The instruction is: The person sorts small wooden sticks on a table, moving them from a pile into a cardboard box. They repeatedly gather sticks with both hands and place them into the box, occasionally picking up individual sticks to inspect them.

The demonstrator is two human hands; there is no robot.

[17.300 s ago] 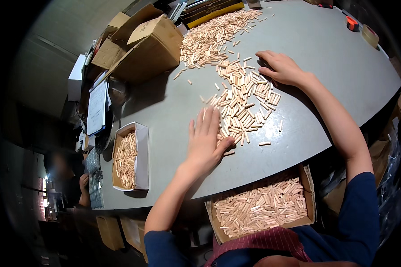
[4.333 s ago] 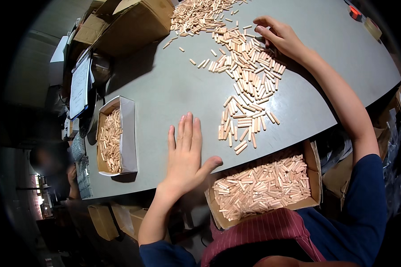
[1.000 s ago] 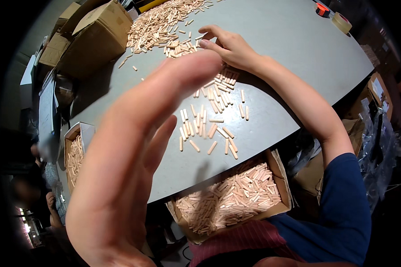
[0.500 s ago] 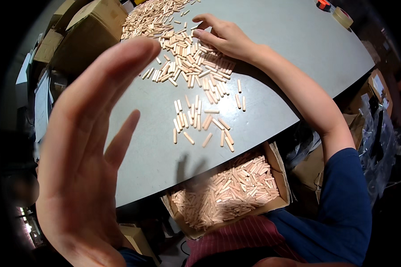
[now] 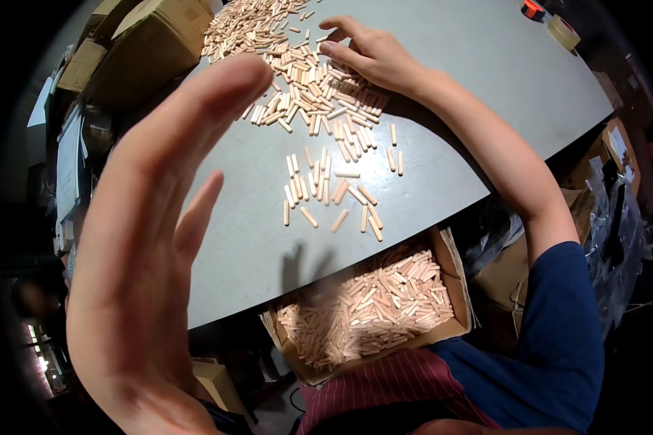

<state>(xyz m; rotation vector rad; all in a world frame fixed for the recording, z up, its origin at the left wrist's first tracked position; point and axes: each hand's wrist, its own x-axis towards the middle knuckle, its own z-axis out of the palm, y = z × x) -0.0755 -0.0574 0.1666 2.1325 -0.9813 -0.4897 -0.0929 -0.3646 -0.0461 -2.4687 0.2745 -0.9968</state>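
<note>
Many short wooden dowels [image 5: 315,94] lie in a loose spread across the grey table, thickest toward the far left. My right hand [image 5: 374,52] rests at the right side of that spread, thumb and forefinger apart beside the nearest dowels, with nothing gripped; its other fingers are partly hidden. Close to the camera at left, my left hand [image 5: 141,217] is raised in the air, fingers curved and thumb apart, holding nothing visible. Below the near table edge, a cardboard box [image 5: 453,279] is full of more dowels.
Large cardboard boxes [image 5: 152,40] stand at the table's far left. A tape roll [image 5: 563,32] and an orange-and-black object [image 5: 532,9] lie at the far right. Clear plastic bags [image 5: 609,239] and cartons are beyond the right table edge.
My left hand has shifted slightly right, and its thumb a little lower left relative to the fingers. My right hand stays by the dowels; the view has moved slightly.
</note>
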